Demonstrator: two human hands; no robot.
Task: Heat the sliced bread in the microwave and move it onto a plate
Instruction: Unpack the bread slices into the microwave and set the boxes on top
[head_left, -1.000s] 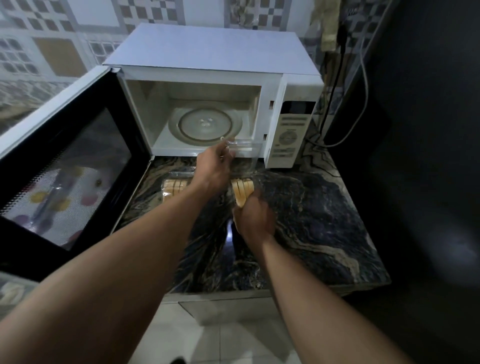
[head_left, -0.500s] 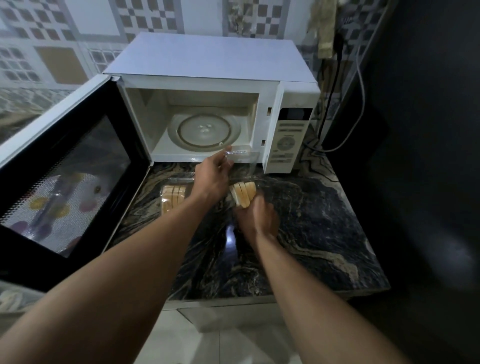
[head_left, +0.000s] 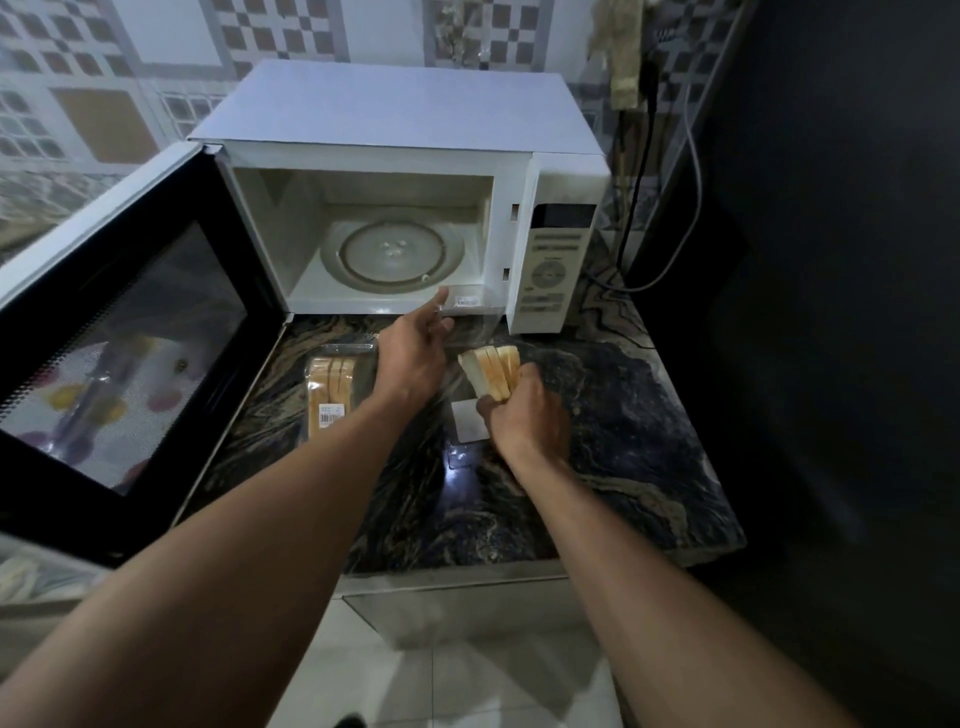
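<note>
Presently the loading step; nothing heated yet.
Right hand (head_left: 522, 415) curls round the sliced bread (head_left: 491, 370) over the counter (head_left: 623, 441); left hand (head_left: 413, 358), at its ten o'clock, seemingly pinches a clear wrapper (head_left: 470, 312); microwave (head_left: 395, 119) stands open at twelve o'clock; next, carry slices onto its turntable (head_left: 392, 254).

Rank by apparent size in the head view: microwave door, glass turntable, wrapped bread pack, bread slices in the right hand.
1. microwave door, though closest to the camera.
2. glass turntable.
3. wrapped bread pack.
4. bread slices, partly hidden by the right hand.
</note>
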